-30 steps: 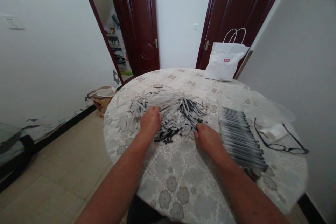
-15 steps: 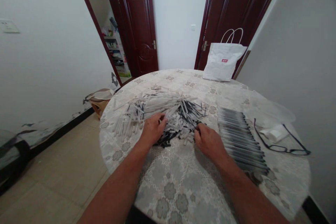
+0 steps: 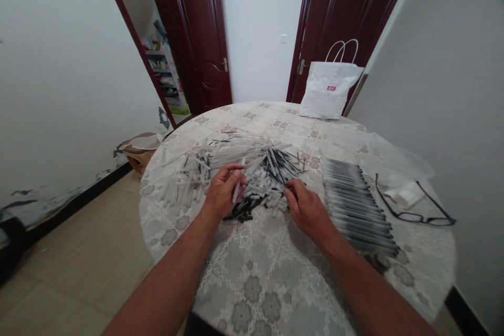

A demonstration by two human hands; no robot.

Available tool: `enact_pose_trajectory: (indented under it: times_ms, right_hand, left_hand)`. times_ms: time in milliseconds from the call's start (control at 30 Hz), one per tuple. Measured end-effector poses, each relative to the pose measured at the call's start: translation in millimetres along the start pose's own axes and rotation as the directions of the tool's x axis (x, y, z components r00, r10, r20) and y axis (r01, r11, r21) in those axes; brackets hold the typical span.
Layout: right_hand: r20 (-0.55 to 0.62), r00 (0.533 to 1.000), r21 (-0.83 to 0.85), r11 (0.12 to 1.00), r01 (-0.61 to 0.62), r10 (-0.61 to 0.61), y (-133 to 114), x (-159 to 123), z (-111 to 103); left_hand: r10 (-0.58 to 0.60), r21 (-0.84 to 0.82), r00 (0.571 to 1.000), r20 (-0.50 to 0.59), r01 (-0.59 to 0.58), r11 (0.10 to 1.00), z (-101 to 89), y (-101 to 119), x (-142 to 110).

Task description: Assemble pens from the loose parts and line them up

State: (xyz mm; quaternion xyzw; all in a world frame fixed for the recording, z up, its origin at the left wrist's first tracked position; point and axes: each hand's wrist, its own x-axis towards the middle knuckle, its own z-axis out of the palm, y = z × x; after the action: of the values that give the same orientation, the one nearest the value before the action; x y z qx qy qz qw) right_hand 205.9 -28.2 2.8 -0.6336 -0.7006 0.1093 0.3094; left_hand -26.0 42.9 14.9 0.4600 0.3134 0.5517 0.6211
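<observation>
My left hand [image 3: 223, 191] is closed around a pale pen barrel [image 3: 237, 190], which stands steeply between thumb and fingers. My right hand [image 3: 305, 203] has its fingertips pinched together at the right side of the pile; what they hold, if anything, I cannot make out. Between and beyond the hands lies a heap of pen parts: white barrels [image 3: 236, 153], thin dark refills [image 3: 277, 165], short pale pieces [image 3: 258, 181] and small black pieces [image 3: 242, 211]. To the right of my right hand, many assembled-looking pens [image 3: 358, 207] lie side by side in a long row.
A patterned cloth covers the round table [image 3: 252, 283]. Black-framed glasses [image 3: 417, 217] and a white roll-like item [image 3: 407, 195] lie at the right, near a clear plastic sheet [image 3: 405, 157]. A white paper bag [image 3: 328, 89] stands at the far edge.
My left hand has turned and drawn back slightly, and the pale pen barrel now shows upright in it. My right hand remains by the pile, fingers pinched. The view has shifted slightly.
</observation>
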Motion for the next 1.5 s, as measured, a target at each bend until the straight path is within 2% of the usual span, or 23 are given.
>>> enact_pose_trajectory:
  times_ms: [133,233,500,667,1167,1500]
  right_hand:
    - [0.027,0.998,-0.004,0.999,0.048,-0.048,-1.4,-0.7,2.2]
    - [0.033,0.996,-0.031,0.996,0.079,-0.078,-1.4,-0.8,3.6]
    - [0.065,0.990,-0.085,0.987,0.134,-0.129,-0.3,-0.5,4.5]
    - [0.073,0.988,-0.097,0.985,0.139,-0.133,0.3,-0.6,6.5]
    - [0.077,0.984,-0.156,0.973,0.172,-0.162,3.2,-1.3,8.5]
    - [0.038,0.975,-0.150,0.964,0.221,-0.218,12.5,-0.9,14.4]
  left_hand:
    - [-0.052,-0.243,0.999,0.000,0.051,0.969,-6.2,6.1,3.9]
    - [-0.053,-0.332,0.999,-0.007,0.048,0.942,-11.9,10.5,5.6]
    - [0.013,-0.298,0.994,-0.110,-0.045,0.953,-10.5,2.9,9.2]
    - [-0.005,-0.289,0.992,-0.130,-0.033,0.957,-10.9,-2.8,11.6]
    - [-0.058,-0.251,0.998,-0.007,0.055,0.966,-3.2,-2.7,5.2]
    - [-0.044,-0.242,0.998,-0.047,0.032,0.970,-3.5,-1.7,5.5]
